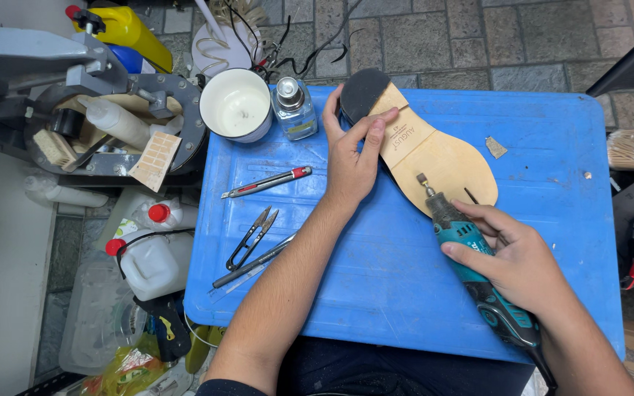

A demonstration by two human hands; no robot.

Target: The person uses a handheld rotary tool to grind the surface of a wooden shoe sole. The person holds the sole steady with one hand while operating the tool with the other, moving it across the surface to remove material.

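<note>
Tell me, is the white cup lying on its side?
No, the white cup stands upright at the blue table's far edge, its open mouth facing up.
</note>
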